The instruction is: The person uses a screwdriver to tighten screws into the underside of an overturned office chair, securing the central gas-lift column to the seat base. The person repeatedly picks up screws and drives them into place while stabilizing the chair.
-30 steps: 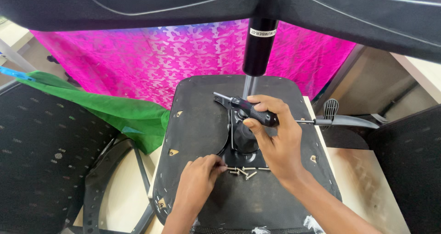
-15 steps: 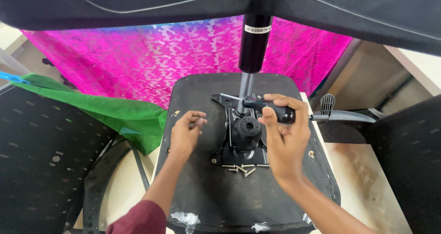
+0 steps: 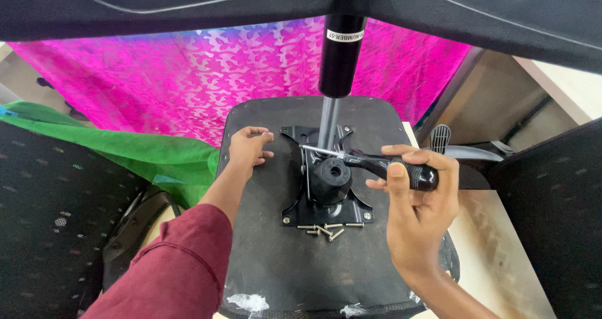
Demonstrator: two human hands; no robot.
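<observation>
An upturned chair seat, black and flat, lies in front of me. A black metal mechanism plate is mounted on it, with a gas cylinder rising from its hub. My right hand grips a black-handled screwdriver, its tip pointing left at the plate's upper part. My left hand rests on the seat near the plate's upper left corner, fingers curled; whether it pinches something small I cannot tell. Several loose screws lie below the plate.
Pink patterned cloth hangs behind the seat, green cloth at the left. Black chair parts stand at left and right. A black lever sticks out right of the seat. A dark chair base spans overhead.
My left hand moved from the seat's lower middle up to the plate's upper left corner. My right hand shifted right and lower with the screwdriver.
</observation>
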